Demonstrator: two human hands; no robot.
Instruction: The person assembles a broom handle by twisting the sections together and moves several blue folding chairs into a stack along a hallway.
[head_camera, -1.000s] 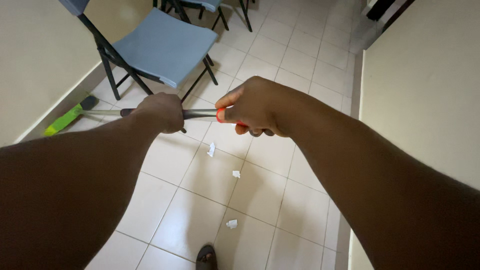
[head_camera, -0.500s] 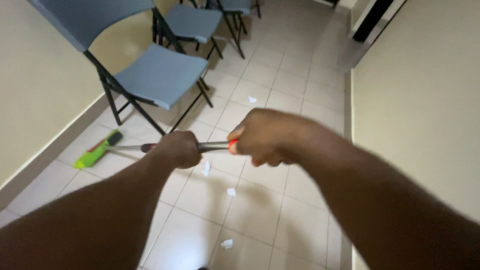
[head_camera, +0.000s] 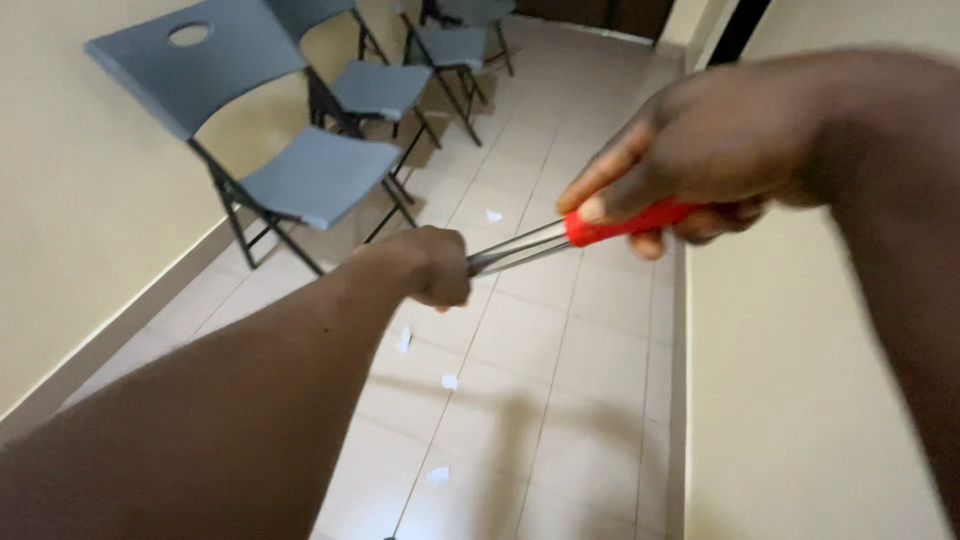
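Observation:
I hold a long broom by its metal handle (head_camera: 515, 250) with both hands. My right hand (head_camera: 710, 150) grips the red end grip (head_camera: 625, 222) at upper right, raised high. My left hand (head_camera: 425, 265) is closed around the silver shaft lower down, near the middle of the view. The broom's head is hidden behind my left arm. Small scraps of white paper (head_camera: 450, 381) lie on the tiled floor below my hands.
Three grey folding chairs (head_camera: 300, 170) stand in a row along the left wall. A cream wall (head_camera: 800, 400) runs close on the right. Another paper scrap (head_camera: 493, 215) lies further down the tiled corridor, which ends at a dark doorway (head_camera: 735, 25).
My right hand has lifted the red grip up and to the right, tilting the handle steeply. The green broom head has gone out of sight, and the view has tipped up along the corridor.

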